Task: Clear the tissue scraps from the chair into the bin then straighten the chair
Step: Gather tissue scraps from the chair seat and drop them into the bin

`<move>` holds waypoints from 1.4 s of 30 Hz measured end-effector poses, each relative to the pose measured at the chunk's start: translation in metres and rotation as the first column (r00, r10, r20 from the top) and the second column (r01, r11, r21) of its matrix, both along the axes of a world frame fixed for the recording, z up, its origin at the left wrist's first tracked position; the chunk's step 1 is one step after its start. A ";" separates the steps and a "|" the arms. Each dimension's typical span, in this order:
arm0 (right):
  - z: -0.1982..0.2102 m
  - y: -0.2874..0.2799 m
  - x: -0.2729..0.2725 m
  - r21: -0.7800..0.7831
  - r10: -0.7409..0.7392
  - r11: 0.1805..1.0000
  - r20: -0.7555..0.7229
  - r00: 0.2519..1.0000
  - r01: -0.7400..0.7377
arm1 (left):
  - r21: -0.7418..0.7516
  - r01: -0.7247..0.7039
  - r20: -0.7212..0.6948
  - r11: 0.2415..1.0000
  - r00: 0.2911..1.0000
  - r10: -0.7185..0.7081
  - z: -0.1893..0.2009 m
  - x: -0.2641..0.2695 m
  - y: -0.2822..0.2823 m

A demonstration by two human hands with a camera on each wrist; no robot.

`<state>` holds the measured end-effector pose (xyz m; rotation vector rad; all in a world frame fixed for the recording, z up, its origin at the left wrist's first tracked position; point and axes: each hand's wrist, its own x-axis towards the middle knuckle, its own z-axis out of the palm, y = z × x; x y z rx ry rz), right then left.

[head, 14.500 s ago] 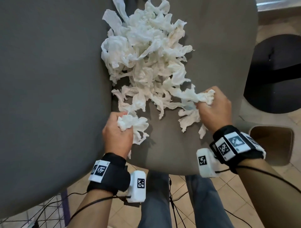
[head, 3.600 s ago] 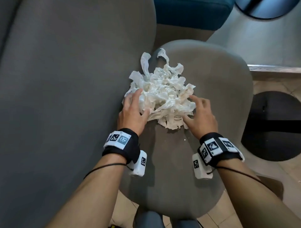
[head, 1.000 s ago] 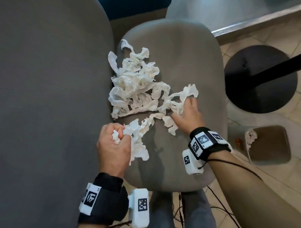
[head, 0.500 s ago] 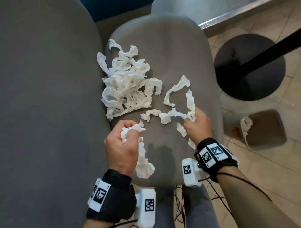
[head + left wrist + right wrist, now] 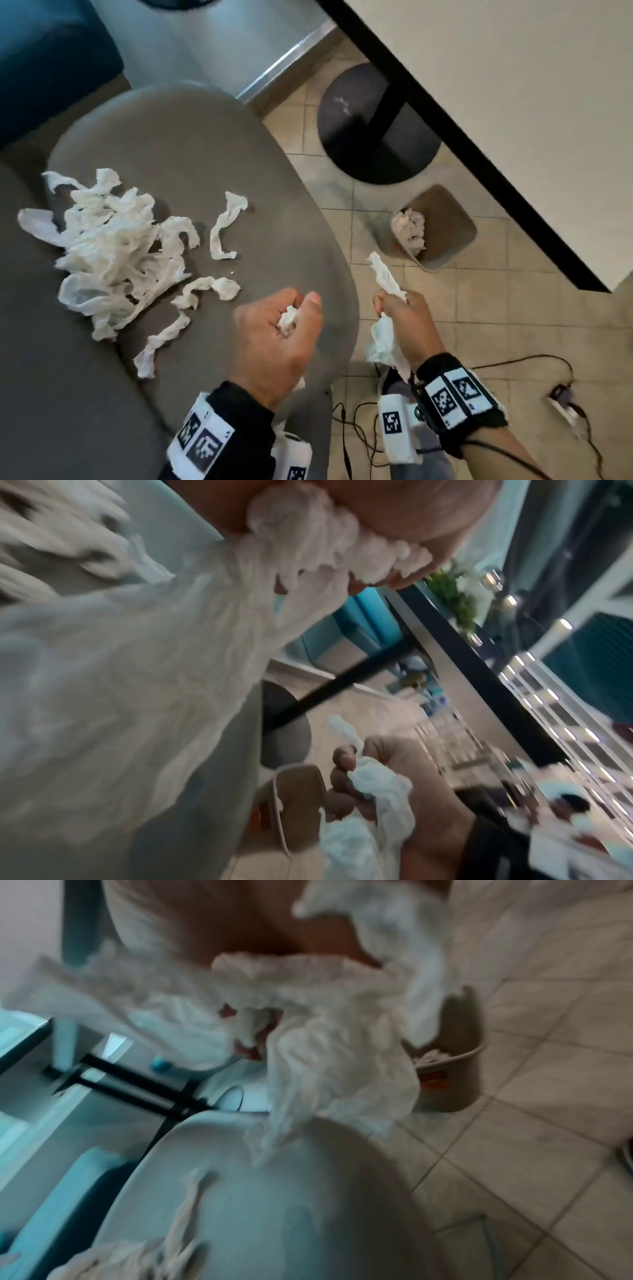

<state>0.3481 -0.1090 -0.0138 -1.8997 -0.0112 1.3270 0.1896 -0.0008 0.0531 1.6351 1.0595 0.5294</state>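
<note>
The person is carrying two handfuls of tissue scraps off the chair (image 5: 191, 144). The left hand (image 5: 277, 339) is hanging above the seat's near right edge, its fingers curled tight round a wad of tissue (image 5: 287, 318). The right hand (image 5: 407, 325) is past the seat's right edge, over the tiled floor (image 5: 496, 308), its fingers clamped on a longer strip (image 5: 383, 339) that is trailing out above and below the fist. The bin (image 5: 455, 240) is standing on the floor beyond that hand, already holding a clump of tissue against its near left wall.

The job looks only partly done. A large heap of scraps (image 5: 102, 246) is lying along the seat's left edge, with several loose strips strewn toward the middle. Both handfuls are not yet dropped in the bin, more trips seem needed, and the chair is not yet straightened.
</note>
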 end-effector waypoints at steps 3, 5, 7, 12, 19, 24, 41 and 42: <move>-0.012 -0.044 0.032 -0.085 -0.113 0.989 0.053 0.992 0.117 | 0.006 0.229 0.005 0.973 0.973 -0.229 -0.006 0.049 -0.029; -0.017 -0.071 0.055 -0.125 -0.136 0.981 0.111 0.985 0.149 | 0.020 0.337 -0.040 0.941 0.941 -0.336 -0.017 0.082 -0.049; -0.024 -0.096 0.078 -0.148 -0.209 0.963 0.106 0.972 0.223 | 0.043 0.431 -0.112 0.901 0.898 -0.425 -0.030 0.115 -0.070; -0.053 -0.153 0.139 -0.188 -0.268 0.937 0.154 0.951 0.295 | -0.059 0.539 -0.238 0.840 0.810 -0.536 -0.069 0.207 -0.113; -0.123 -0.182 0.223 -0.042 -0.302 0.949 0.167 0.939 0.312 | -0.106 0.374 -0.123 0.921 0.915 -0.385 -0.126 0.322 -0.112; -0.165 -0.146 0.264 0.178 -0.432 0.890 0.028 0.902 0.420 | -0.035 0.355 -0.086 0.934 0.930 -0.357 -0.171 0.366 -0.095; -0.262 -0.096 0.280 0.203 -0.217 0.949 -0.141 0.966 0.243 | -0.077 0.475 -0.501 0.877 0.742 -0.446 -0.309 0.360 -0.062; -0.260 -0.102 0.278 0.205 -0.197 0.953 -0.151 0.969 0.225 | -0.082 0.469 -0.515 0.879 0.735 -0.441 -0.312 0.356 -0.061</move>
